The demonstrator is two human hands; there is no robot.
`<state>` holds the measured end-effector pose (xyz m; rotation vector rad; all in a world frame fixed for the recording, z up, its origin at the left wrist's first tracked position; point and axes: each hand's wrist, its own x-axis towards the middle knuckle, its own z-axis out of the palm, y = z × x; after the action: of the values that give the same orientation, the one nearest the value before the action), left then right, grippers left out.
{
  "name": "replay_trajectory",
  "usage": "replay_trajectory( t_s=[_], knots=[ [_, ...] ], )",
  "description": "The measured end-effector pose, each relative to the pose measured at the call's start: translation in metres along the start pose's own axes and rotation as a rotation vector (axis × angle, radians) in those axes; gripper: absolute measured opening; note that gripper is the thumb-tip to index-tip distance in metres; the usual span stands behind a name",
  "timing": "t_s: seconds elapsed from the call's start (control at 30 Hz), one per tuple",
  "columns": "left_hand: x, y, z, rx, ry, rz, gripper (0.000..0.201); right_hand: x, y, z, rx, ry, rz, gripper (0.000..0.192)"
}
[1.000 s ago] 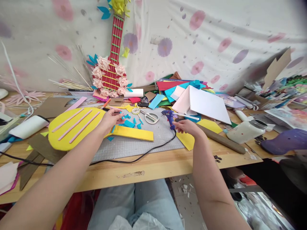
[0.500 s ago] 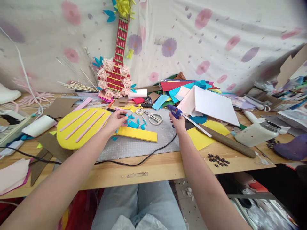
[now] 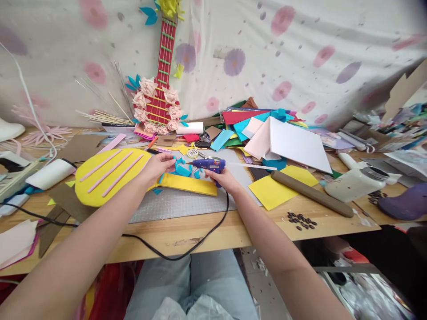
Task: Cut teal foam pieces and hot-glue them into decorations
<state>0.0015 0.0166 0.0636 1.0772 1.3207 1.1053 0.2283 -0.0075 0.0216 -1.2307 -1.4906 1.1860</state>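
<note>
My right hand (image 3: pixel 223 178) grips a blue hot glue gun (image 3: pixel 208 166), with a long white glue stick (image 3: pixel 255 166) out of its back. The nozzle points left, close to my left hand (image 3: pixel 163 163), whose fingers pinch a small blue piece (image 3: pixel 174 162). Below lie more blue scraps (image 3: pixel 183 170) on the grey cutting mat (image 3: pixel 173 208). A yellow guitar-like shape has a round body (image 3: pixel 106 178) with pink strips under my left forearm, and a yellow neck (image 3: pixel 190 184) reaching right across the mat. The scissors are mostly hidden behind the glue gun.
A red guitar with pink paper flowers (image 3: pixel 162 100) leans on the curtain. Coloured sheets (image 3: pixel 247 118) and a white board (image 3: pixel 296 144) pile up behind. A brown stick (image 3: pixel 310 193), white jar (image 3: pixel 358 184) and dark beads (image 3: pixel 302 221) lie right. The black cord (image 3: pixel 156 252) loops over the table's front edge.
My right hand has brought the glue gun leftward and turned its nozzle toward my left hand. The cord has shifted, now hanging past the table edge. My left hand stays nearly in place.
</note>
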Motion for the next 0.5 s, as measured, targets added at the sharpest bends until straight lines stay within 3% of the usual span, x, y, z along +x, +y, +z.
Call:
replay_trajectory(
  t_s=[0.13,0.23,0.37,0.5],
  knots=[
    [0.001,0.003,-0.001,0.077,0.039,0.037,0.017,0.008,0.008,-0.012,-0.038,0.322,0.024,0.040],
    [0.011,0.003,-0.001,0.278,0.069,0.122,0.016,0.015,0.017,-0.023,-0.005,0.498,0.036,0.038],
    [0.032,0.002,0.013,0.859,0.122,0.245,0.019,0.020,0.025,-0.034,0.025,0.571,0.017,0.034],
    [0.049,-0.006,0.036,1.142,-0.025,0.216,0.019,0.020,0.028,-0.038,-0.026,0.563,0.047,0.035]
  ],
)
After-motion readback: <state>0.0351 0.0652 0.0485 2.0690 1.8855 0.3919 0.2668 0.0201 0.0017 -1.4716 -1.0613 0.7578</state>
